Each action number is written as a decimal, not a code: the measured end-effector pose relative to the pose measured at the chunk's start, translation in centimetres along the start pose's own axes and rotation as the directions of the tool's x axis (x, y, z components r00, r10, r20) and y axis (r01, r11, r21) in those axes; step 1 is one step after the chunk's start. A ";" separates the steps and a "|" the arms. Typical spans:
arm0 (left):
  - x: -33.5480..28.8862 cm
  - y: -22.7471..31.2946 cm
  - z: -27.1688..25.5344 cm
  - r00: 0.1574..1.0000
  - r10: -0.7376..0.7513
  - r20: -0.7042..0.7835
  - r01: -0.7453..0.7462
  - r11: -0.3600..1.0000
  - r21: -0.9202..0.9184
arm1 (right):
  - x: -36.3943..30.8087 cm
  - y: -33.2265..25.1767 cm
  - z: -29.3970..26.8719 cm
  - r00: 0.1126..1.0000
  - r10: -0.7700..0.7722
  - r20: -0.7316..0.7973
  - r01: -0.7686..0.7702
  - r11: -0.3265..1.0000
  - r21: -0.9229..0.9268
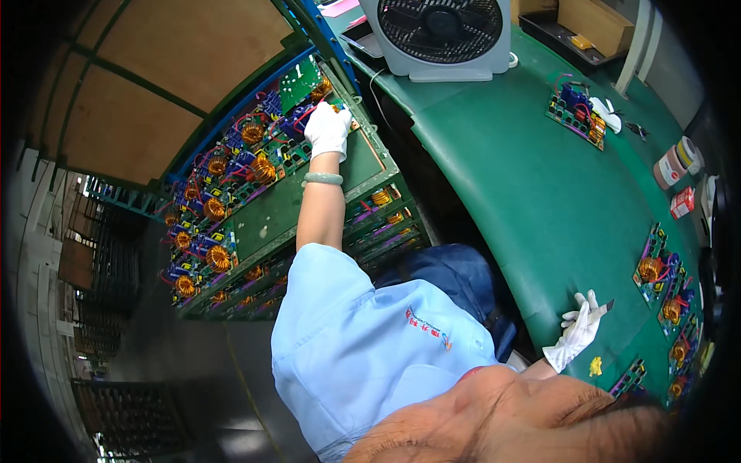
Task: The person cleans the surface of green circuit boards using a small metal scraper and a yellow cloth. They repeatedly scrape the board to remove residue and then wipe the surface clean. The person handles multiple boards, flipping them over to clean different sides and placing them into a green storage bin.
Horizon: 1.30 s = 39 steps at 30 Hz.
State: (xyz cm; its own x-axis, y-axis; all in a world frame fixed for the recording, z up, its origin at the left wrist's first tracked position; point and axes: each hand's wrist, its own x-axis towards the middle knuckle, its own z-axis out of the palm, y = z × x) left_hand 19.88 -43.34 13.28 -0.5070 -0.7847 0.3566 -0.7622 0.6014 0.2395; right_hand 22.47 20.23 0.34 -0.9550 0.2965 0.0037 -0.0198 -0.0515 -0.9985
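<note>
My left hand (328, 131), in a white glove with a green bangle on the bare wrist, reaches to the far end of a green tray (285, 202). Its fingers are closed on a circuit board (337, 109), mostly hidden under the hand. Beside it on the tray lie rows of circuit boards (245, 166) with copper coils, blue capacitors and red wires. Over the green table, my right hand (573, 333), also white-gloved, holds a small tool with a grey, blade-like tip (608, 305). Close to that hand lies a small yellow piece (595, 366).
More filled trays (382, 208) are stacked underneath. A grey box fan (440, 35) stands at the table's far end. Circuit boards (673, 309) line the table's right side, another board (576, 112) lies farther back, near jars (675, 163) and a black tray (575, 35).
</note>
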 end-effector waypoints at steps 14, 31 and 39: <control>-0.5 0.3 -1.0 0.999 -0.039 0.015 0.040 0.995 -0.087 | 0.6 0.4 0.0 0.998 -0.051 0.028 0.053 0.997 -0.060; -4.4 2.8 -8.2 0.991 0.050 0.126 -0.044 0.998 -0.054 | -0.7 -3.1 0.3 0.993 0.104 -0.048 -0.112 0.977 -0.183; -15.3 13.3 -8.2 0.539 0.713 -0.449 -0.762 0.185 -0.620 | 0.4 -7.1 -10.0 0.941 -0.035 -0.337 -0.096 0.926 -0.364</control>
State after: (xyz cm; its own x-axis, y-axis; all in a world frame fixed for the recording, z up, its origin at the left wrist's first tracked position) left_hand 20.79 -22.11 18.42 -0.6357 0.0733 0.7685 0.4947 0.8029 0.3326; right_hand 25.18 30.26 6.83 -0.7981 0.6022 0.0201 0.1809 0.2712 -0.9454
